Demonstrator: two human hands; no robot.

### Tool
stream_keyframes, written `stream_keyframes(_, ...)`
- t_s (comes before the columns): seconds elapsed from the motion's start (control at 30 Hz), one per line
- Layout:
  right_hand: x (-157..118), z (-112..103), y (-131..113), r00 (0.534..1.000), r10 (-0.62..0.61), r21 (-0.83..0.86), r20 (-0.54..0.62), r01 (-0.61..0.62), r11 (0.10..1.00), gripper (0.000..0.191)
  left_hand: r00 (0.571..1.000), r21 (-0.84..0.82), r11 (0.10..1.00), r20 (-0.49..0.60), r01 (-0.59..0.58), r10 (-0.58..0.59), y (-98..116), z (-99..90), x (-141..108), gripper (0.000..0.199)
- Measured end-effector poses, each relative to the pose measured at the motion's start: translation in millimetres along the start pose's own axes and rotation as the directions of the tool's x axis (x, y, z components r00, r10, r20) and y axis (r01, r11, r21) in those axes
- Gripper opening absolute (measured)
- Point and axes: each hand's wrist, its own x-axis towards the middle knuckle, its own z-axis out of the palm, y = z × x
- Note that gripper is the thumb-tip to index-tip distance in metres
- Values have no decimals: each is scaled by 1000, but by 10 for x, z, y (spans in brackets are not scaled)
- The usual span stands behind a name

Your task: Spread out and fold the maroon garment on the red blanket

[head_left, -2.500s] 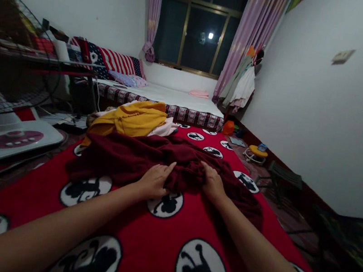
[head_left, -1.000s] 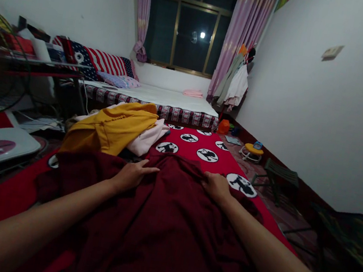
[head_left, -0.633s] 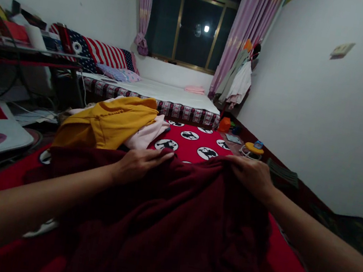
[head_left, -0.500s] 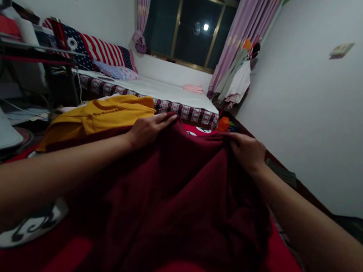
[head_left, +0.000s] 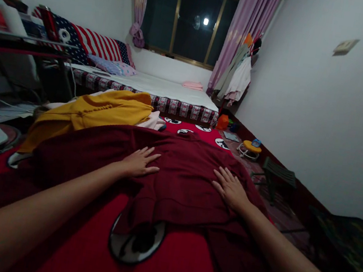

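Observation:
A dark red long-sleeved top [head_left: 183, 177] lies spread out on a bright red blanket [head_left: 177, 250] with white round patterns. My left hand [head_left: 141, 162] rests on the left part of its body, fingers spread. On the right part lies my right hand [head_left: 230, 189], open and palm down. The collar points away from me and the hem is toward me. One sleeve stretches left; another hangs toward me at the lower right. Just beyond the left sleeve sits a yellow garment [head_left: 103, 107], heaped over pale clothes [head_left: 151, 121].
A bed with a white sheet [head_left: 161, 88] stands under the window. At the left is a cluttered desk [head_left: 27, 40]. Along the right wall are a small yellow stool [head_left: 251, 146], a dark folding stool [head_left: 281, 172] and hanging clothes [head_left: 239, 80].
Both hands have let go of the top's raised edge and come down nearer to me. The top, bunched and lifted before, now lies spread on the blanket under my open hands.

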Motion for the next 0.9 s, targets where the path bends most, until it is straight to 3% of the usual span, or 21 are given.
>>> stream_keyframes(0.1, -39, 33, 46, 996, 87, -32, -2, -88, 996, 53, 999, 18, 999, -13, 36, -35, -181, 15, -154, 65)
stream_keyframes(0.2, -53, -66, -243, 966, 245, -10, 84, -245, 969, 53, 993, 31, 994, -55, 104, -102, -119, 19, -272, 61)
stream_keyframes(0.27, -105, -114, -488, 954, 282, 19, 101, -286, 958, 53, 987, 10, 991, -94, 132, -131, -52, 52, -345, 59)
stream_keyframes(0.37, -216, -108, -706, 963, 265, 80, 36, -267, 960, 52, 971, -95, 991, -214, 90, -109, -46, 112, -451, 55)
stream_keyframes(0.5, -301, -53, -681, 959, 279, 235, -52, -260, 937, 45, 927, -322, 946, -367, -42, -84, -127, 127, -567, 41)
stream_keyframes(0.7, -307, -10, -549, 955, 181, 396, -234, -76, 915, 29, 906, -368, 924, -419, -103, -66, -70, 57, -667, 31)
stream_keyframes(0.9, -271, 52, -464, 940, 200, 487, -275, -43, 872, 26, 889, -412, 904, -448, -117, -89, -104, 57, -658, 28)
